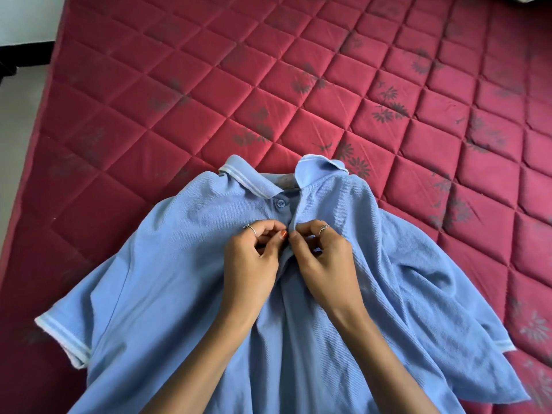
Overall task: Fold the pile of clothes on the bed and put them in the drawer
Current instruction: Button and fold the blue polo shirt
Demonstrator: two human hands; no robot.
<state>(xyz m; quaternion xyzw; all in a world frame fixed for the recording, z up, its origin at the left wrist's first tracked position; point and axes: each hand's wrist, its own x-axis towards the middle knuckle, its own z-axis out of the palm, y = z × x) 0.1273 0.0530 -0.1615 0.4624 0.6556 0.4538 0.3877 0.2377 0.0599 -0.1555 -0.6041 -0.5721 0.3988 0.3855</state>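
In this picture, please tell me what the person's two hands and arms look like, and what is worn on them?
Both forearms are bare, with no sleeves in view. The left hand wears a thin silver ring on one finger, and its thumbnail is painted orange-red. The right hand wears a wider, ornate silver ring. No watch or bracelet shows on either wrist.

Both bare forearms reach forward from the bottom edge and converge. The left hand (254,252) and right hand (322,252) sit knuckles up, fingers curled, thumb and forefinger tips pinched, nearly touching. Each hand wears a ring.
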